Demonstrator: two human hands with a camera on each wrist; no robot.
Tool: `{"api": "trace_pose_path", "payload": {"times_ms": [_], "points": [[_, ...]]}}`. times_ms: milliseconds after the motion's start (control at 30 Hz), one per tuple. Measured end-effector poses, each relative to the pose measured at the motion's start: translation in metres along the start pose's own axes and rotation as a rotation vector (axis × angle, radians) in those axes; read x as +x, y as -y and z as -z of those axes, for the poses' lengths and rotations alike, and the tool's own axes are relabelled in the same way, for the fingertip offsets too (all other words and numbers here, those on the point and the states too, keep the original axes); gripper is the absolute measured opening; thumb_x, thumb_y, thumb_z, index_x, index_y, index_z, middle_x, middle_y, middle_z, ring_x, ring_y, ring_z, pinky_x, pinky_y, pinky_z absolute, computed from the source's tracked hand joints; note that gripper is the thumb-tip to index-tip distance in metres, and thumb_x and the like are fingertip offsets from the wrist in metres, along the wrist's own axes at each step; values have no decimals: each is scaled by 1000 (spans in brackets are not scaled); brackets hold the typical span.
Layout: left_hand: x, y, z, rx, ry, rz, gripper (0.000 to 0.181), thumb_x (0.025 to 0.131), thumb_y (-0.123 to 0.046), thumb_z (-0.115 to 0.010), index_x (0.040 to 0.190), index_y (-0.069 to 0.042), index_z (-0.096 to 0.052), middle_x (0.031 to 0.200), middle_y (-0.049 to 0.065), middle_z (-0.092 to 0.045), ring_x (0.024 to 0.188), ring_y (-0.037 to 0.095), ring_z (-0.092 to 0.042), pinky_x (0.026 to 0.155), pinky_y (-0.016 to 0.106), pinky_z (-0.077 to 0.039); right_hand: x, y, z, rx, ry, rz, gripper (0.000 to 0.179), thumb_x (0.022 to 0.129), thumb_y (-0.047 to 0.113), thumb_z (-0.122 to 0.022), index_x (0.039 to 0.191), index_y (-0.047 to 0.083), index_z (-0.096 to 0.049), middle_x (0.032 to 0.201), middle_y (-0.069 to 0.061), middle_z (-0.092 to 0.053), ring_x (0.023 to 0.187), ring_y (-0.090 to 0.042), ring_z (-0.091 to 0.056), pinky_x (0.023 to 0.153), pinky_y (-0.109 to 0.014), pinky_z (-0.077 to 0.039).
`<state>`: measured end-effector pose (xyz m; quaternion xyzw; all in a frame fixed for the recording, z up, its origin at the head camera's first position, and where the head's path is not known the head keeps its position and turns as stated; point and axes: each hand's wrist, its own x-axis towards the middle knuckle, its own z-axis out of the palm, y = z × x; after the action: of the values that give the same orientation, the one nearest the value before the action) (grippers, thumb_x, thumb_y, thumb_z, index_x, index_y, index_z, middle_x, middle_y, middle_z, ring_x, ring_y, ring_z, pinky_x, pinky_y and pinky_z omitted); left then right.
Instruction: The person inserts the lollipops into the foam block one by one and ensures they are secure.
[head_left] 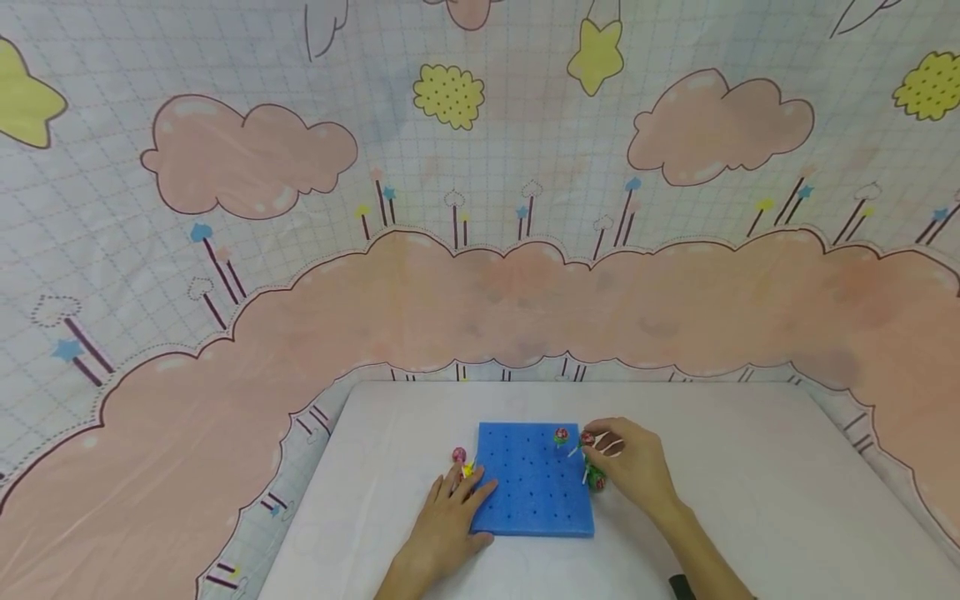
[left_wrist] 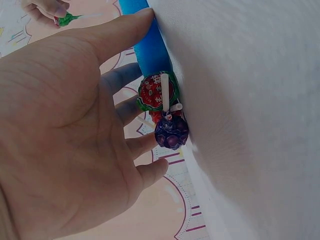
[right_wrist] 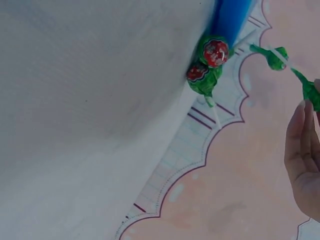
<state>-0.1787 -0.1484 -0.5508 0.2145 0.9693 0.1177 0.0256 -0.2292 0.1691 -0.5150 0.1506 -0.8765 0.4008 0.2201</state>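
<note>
A blue foam board (head_left: 532, 483) with rows of small holes lies on the white table. My left hand (head_left: 450, 512) rests along its left edge, fingers spread and thumb near the front corner. Past the far right corner, my right hand (head_left: 633, 462) pinches a lollipop (head_left: 587, 438) in a green and red wrapper by its head, the white stick pointing toward the board. Another lollipop (head_left: 561, 435) stands in the board near that corner. Beside my left fingers lie a purple lollipop (left_wrist: 171, 132) and a red and green one (left_wrist: 155, 92).
Wrapped lollipops (right_wrist: 202, 80) lie against the board's right side, under my right hand. The white tabletop (head_left: 750, 483) extends around the board. Behind it hangs a cloth (head_left: 480, 300) printed with clouds and stars.
</note>
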Motion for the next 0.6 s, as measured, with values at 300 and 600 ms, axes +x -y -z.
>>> {"api": "trace_pose_path", "payload": {"times_ms": [300,600], "points": [[0,1,0,-17,-23,-20,72,94,-42,-76,157,-20,-49,165,12,-39,153,47,-26,121,68,-24,0,2,-4,-11,1,-18,31,83,6,-89,111,13,-78,98,3,-74,82,-14,-69,71,-24,-60],[-2,-2,4,-22,-14,-16,72,93,-41,-77,156,-20,-50,165,12,-40,153,46,-28,121,66,-26,0,6,-5,-24,6,-48,30,85,8,-87,113,14,-78,99,3,-74,84,-12,-69,73,-25,-61]]}}
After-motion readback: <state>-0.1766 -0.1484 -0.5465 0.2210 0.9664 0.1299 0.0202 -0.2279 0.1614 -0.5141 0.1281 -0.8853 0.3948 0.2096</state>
